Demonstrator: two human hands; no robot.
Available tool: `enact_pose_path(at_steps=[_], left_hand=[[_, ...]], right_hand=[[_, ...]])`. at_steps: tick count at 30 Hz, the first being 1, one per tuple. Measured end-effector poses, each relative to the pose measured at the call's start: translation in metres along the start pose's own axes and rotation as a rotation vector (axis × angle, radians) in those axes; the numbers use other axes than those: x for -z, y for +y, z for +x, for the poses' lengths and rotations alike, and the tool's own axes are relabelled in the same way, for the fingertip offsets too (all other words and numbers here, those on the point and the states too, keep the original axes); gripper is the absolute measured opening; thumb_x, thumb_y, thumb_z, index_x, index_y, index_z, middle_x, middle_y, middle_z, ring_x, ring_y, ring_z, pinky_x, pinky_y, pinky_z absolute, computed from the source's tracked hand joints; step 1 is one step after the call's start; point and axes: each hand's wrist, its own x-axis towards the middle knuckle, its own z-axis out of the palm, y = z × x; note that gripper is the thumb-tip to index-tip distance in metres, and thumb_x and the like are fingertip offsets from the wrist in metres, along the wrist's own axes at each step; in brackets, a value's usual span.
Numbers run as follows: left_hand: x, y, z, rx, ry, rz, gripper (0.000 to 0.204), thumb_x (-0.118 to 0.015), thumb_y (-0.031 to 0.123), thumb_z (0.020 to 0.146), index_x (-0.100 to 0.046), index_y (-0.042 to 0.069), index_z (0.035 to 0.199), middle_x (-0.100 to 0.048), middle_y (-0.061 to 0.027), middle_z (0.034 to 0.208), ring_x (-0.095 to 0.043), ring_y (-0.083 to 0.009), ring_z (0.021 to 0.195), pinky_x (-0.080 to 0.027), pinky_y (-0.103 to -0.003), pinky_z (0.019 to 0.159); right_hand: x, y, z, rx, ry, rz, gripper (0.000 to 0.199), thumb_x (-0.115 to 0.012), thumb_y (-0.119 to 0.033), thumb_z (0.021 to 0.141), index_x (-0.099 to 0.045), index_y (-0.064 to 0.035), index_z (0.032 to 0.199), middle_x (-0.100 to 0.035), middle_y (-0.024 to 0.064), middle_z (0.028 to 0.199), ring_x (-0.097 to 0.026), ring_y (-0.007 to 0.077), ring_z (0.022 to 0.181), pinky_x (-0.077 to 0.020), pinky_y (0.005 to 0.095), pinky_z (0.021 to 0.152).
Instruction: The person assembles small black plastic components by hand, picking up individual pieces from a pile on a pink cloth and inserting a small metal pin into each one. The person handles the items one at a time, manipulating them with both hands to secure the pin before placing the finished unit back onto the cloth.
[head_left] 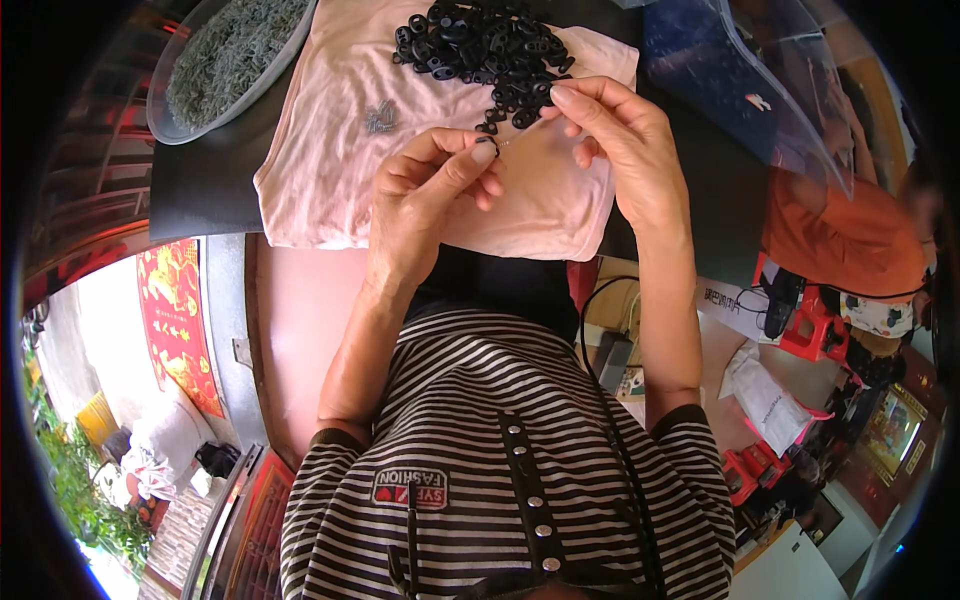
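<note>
Over a pink cloth, my left hand pinches a small black plastic part between thumb and forefinger. A thin, pale metal bit seems to stick out of its right side. My right hand is up and to the right, thumb and forefinger drawn together at the edge of a heap of black plastic parts. What those fingertips hold, if anything, is too small to make out. Left of the heap lies a little cluster of grey metal pieces.
A clear round tub full of small grey metal pieces stands at the far left of the dark table. A transparent plastic bin is at the far right. Beyond the table's right side are a person in orange and red stools.
</note>
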Motion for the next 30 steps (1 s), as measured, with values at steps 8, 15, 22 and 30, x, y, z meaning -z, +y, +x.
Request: enact_pose_path(at_steps=[8, 15, 22, 30], left_hand=[[-0.011, 0.003, -0.007, -0.075, 0.019, -0.055, 0.017, -0.061, 0.012, 0.090, -0.062, -0.004, 0.097, -0.065, -0.0105, 0.084, -0.062, -0.0135, 0.070, -0.049, -0.024, 0.062], [-0.015, 0.006, -0.010, -0.100, 0.027, 0.003, 0.017, -0.061, 0.011, 0.090, -0.062, -0.005, 0.097, -0.067, -0.0113, 0.083, -0.062, -0.0142, 0.068, -0.050, -0.025, 0.060], [-0.014, 0.006, -0.011, -0.154, 0.019, 0.061, 0.017, -0.062, 0.010, 0.089, -0.062, -0.005, 0.096, -0.068, -0.0119, 0.084, -0.061, -0.0136, 0.067, -0.050, -0.026, 0.060], [-0.016, 0.005, -0.011, -0.167, 0.021, 0.063, 0.017, -0.061, 0.009, 0.090, -0.062, -0.006, 0.097, -0.067, -0.0121, 0.086, -0.061, -0.0134, 0.068, -0.050, -0.025, 0.060]], right_hand=[[-0.016, -0.010, -0.025, -0.008, -0.053, 0.181, 0.021, -0.065, -0.017, 0.088, -0.065, 0.0018, 0.097, -0.067, 0.0075, 0.081, -0.055, 0.0053, 0.065, -0.0462, 0.0188, 0.053], [-0.021, -0.008, -0.035, 0.005, -0.061, 0.235, 0.022, -0.066, -0.017, 0.087, -0.065, 0.0028, 0.097, -0.066, 0.0079, 0.081, -0.053, 0.0062, 0.061, -0.0458, 0.0187, 0.052], [-0.026, -0.005, -0.037, 0.057, -0.026, 0.189, 0.020, -0.066, -0.015, 0.087, -0.064, 0.0031, 0.097, -0.065, 0.0057, 0.079, -0.053, 0.0052, 0.060, -0.0450, 0.0182, 0.052], [-0.035, -0.010, -0.045, 0.152, 0.022, -0.001, 0.015, -0.064, -0.010, 0.088, -0.065, 0.0012, 0.098, -0.066, 0.0033, 0.081, -0.054, 0.0039, 0.059, -0.0450, 0.0172, 0.051]])
